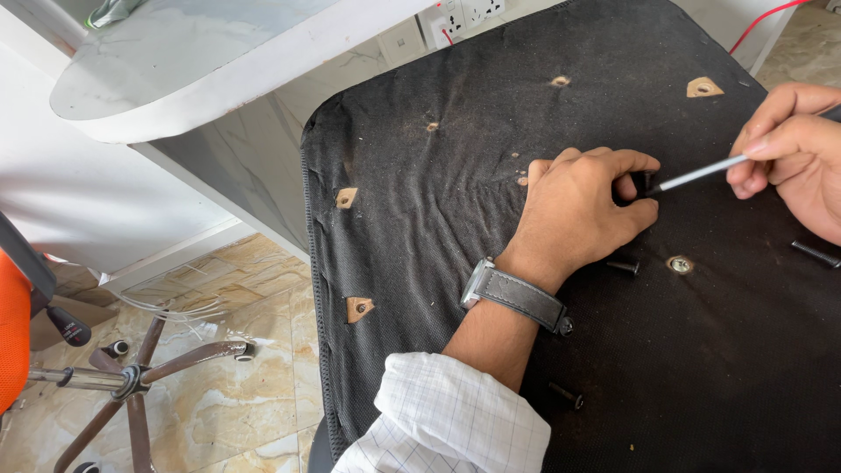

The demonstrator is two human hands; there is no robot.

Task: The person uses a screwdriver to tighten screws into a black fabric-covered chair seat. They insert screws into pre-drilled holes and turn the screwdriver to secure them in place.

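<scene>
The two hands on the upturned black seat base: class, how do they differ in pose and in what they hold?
The left hand lies curled on the black seat base, its fingers pinching a small dark screw; the right hand is raised at the frame edge, gripping a thin silver tool. The left wears a wristwatch; the right wrist is out of view. Both meet at that screw.

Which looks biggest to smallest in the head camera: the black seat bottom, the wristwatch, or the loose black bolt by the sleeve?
1. Black seat bottom, by far the largest.
2. Wristwatch on the left hand.
3. Loose black bolt, smallest.
</scene>
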